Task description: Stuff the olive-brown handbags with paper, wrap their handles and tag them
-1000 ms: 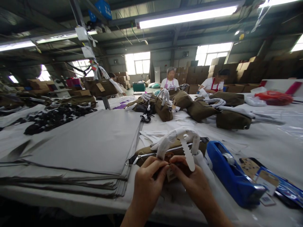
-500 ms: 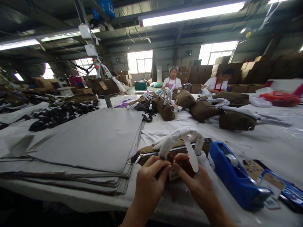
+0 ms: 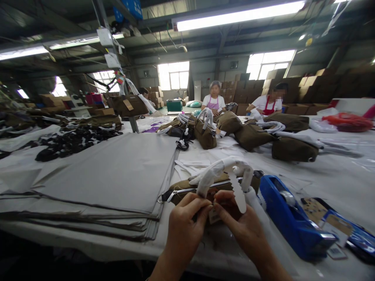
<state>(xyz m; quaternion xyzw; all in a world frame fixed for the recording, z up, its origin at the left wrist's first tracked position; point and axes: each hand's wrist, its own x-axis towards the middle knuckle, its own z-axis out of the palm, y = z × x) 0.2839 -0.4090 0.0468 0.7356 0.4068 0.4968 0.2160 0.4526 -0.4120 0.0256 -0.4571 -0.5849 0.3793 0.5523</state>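
An olive-brown handbag lies in front of me, its silver zipper running along the top. White wrapping covers its arched handles. Against the near side of the bag, my left hand pinches with thumb and forefinger, closed on something too small to make out. Facing it, almost fingertip to fingertip, my right hand is closed in a pinch too. A pale tag hangs just below the fingertips. A white strip with a toothed edge dangles from the handle in front of my right fingers.
A blue tape dispenser stands right of the bag, with a phone-like blue item beyond. Stacked grey sheets lie left. Several brown bags are piled farther back, where two people sit across the table.
My hands stay in almost the same place, fingertips slightly shifted at the tag. Across the table, one person's hands have lowered.
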